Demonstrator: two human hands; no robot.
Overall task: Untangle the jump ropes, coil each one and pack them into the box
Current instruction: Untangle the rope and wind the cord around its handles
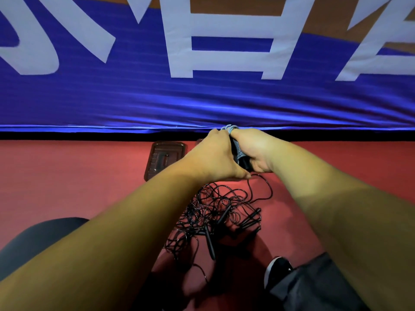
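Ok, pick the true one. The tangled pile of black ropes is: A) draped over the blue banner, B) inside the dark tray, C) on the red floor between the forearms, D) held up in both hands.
C: the tangled black ropes lie on the red floor, short of the dark tray; the left hand and right hand hold only a bundled rope.

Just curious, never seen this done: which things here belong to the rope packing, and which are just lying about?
Job: left hand and right hand gripping a coiled rope; tangled black ropes; dark box.
Lying about: blue banner; black shoe.
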